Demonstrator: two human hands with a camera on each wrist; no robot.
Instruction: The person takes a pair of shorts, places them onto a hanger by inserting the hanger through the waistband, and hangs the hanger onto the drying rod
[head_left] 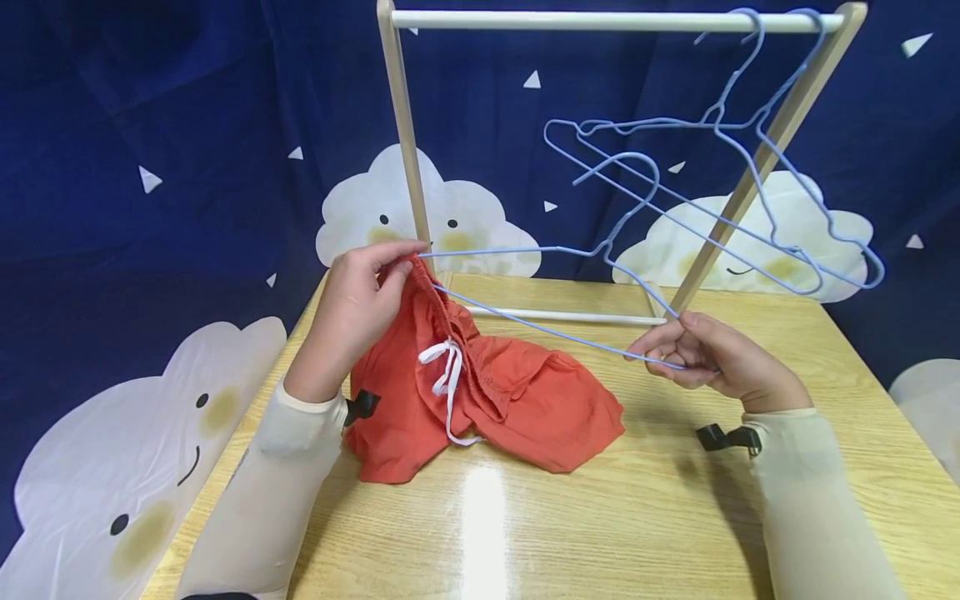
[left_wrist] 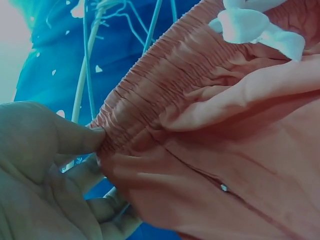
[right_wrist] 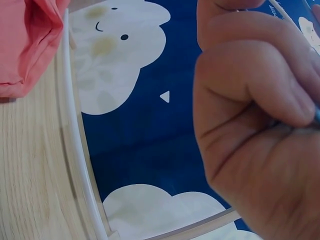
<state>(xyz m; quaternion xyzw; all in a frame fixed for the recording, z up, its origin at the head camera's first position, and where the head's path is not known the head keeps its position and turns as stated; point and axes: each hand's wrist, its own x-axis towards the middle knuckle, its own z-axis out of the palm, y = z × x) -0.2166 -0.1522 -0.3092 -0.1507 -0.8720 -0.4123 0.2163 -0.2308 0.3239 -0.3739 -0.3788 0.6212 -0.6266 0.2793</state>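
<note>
Shorts [head_left: 555,408] are meeting a hanger [head_left: 606,244].
The left hand [head_left: 352,292] is pinching the waistband [head_left: 486,385] by one hanger end; the right hand [head_left: 723,358] is gripping the other. The shorts are drooping onto the table [head_left: 600,525]. A firm pinch and a steady hanger are probably helping.

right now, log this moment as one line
left fingers: pinch shorts waistband | right fingers: grip hanger | hanger end: at waistband | rack: holds two hangers
</note>
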